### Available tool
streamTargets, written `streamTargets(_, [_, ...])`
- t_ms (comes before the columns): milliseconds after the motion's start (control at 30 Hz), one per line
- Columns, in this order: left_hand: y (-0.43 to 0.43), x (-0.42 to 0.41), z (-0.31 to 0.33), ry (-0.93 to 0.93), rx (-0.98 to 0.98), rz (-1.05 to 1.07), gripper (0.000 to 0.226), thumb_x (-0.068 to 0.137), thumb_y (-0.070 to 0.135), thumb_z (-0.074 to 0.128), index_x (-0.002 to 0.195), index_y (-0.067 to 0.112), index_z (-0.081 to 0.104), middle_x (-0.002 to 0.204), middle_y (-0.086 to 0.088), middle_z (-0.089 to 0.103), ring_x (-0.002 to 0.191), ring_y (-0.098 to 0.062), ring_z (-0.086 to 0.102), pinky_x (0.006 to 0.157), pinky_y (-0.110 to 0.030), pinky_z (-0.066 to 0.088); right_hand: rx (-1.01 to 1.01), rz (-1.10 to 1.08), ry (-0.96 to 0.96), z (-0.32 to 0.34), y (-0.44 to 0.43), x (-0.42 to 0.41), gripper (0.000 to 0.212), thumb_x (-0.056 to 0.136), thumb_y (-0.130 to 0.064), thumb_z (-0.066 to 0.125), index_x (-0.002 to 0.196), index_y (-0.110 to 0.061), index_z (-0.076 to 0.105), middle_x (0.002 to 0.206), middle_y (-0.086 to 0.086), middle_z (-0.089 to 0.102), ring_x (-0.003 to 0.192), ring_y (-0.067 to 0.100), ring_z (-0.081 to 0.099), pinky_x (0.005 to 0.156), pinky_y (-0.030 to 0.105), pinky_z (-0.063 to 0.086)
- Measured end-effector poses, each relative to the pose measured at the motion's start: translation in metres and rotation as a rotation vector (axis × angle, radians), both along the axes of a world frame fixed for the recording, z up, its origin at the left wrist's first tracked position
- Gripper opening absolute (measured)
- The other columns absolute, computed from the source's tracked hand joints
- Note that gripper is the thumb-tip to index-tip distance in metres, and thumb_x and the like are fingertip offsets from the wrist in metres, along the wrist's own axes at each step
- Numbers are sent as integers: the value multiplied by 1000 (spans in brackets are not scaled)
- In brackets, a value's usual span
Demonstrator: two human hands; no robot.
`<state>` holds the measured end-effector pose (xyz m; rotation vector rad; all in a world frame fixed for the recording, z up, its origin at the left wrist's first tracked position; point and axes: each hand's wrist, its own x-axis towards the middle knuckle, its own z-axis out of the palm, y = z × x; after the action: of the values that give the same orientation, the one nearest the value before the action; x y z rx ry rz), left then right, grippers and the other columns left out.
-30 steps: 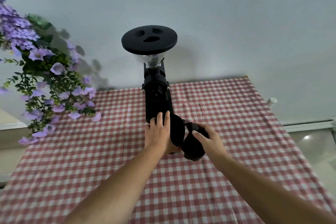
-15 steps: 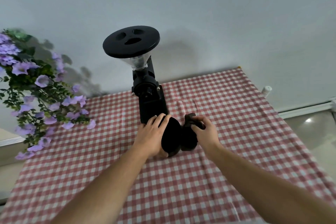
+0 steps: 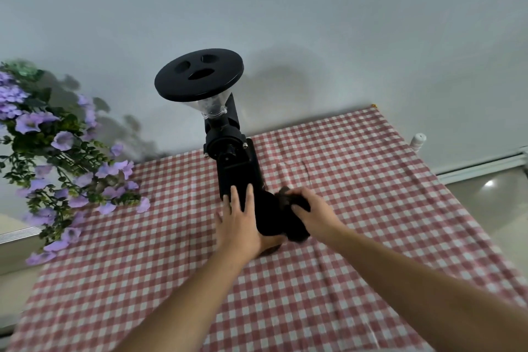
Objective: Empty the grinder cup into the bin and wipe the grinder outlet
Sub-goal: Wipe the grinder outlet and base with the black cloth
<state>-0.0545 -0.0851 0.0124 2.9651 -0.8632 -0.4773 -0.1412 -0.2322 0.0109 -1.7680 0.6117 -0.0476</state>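
A tall black grinder (image 3: 237, 163) stands on the checked tablecloth (image 3: 285, 294), with a clear hopper under a round black lid (image 3: 200, 77). My left hand (image 3: 238, 226) lies against its lower body, fingers flat on the front and thumb wrapped low, holding it steady. My right hand (image 3: 311, 214) grips a dark crumpled cloth (image 3: 297, 233) pressed against the rounded black part (image 3: 268, 217) at the grinder's foot. My hands and the cloth hide the outlet. I cannot tell whether that rounded part is the cup. No bin is in view.
Purple artificial flowers (image 3: 57, 151) hang over the table's left side. A white wall rises right behind the grinder. A small white cap (image 3: 418, 141) sticks up past the table's right edge, where the floor (image 3: 500, 203) shows.
My right hand has carried the dark cloth up from the grinder's lower right and pressed it against the rounded front. My left hand has stayed on the grinder body.
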Motion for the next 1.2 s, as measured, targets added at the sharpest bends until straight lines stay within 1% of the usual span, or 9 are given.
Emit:
streamTargets(133, [-1,-6,-7,-12,-82,76,133,61,77,70,152,24,-12,162,-9,1,148,-33,10,115,-52,27,-11,122,154,-17,-1,-11,31,94,-6,45,117,-23,56,112,-6,60,112,14,57,97,31,48])
streamTargets(233, [1,6,-5,27,-98,-28,129,60,67,79,151,28,-4,160,-6,7,146,-29,15,108,-44,41,-1,75,22,3,-11,1,29,94,-4,47,109,-24,60,107,-8,62,109,13,57,97,32,47])
streamTargets(333, [7,21,3,64,-39,-213,130,62,62,81,154,27,-4,161,1,1,149,-23,2,117,-44,25,36,37,-88,19,-12,14,29,94,-5,47,106,-28,59,104,-14,60,107,10,56,95,31,46])
streamTargets(467, [14,38,7,65,58,-402,129,64,56,81,153,38,-12,162,6,-20,147,-18,-22,121,-48,-1,49,80,80,-12,10,-5,31,95,-7,44,117,-27,52,111,-9,59,110,11,55,96,32,48])
streamTargets(567, [16,33,7,113,41,-317,129,65,52,81,149,47,-16,157,0,-34,147,-28,-22,121,-52,6,104,82,103,-20,13,-16,30,94,-5,47,113,-27,53,110,-11,59,114,12,55,97,30,47])
streamTargets(700, [12,11,7,200,-60,-86,141,54,74,77,148,41,-23,157,-5,-35,149,-35,-5,118,-54,21,111,-40,-62,3,-2,3,27,94,-7,49,105,-30,58,107,-10,62,110,12,57,96,33,48])
streamTargets(867, [0,3,-6,205,-251,179,135,59,78,70,152,31,-16,163,-10,-4,140,-33,34,102,-45,47,45,-11,-39,0,9,12,31,97,-12,43,123,-24,54,118,-6,61,109,10,56,93,26,47])
streamTargets(1000, [1,11,-4,231,-267,85,125,64,56,80,152,32,-4,161,-3,3,141,-28,29,105,-40,44,95,29,129,-26,19,-10,34,96,-9,44,126,-23,51,124,-3,60,117,13,55,101,32,45])
streamTargets(1200, [4,32,9,341,-195,-75,128,58,40,90,153,33,5,161,5,0,144,-26,24,113,-44,36,25,39,-104,13,7,21,30,96,-10,45,119,-23,58,116,-6,62,109,9,55,96,29,46])
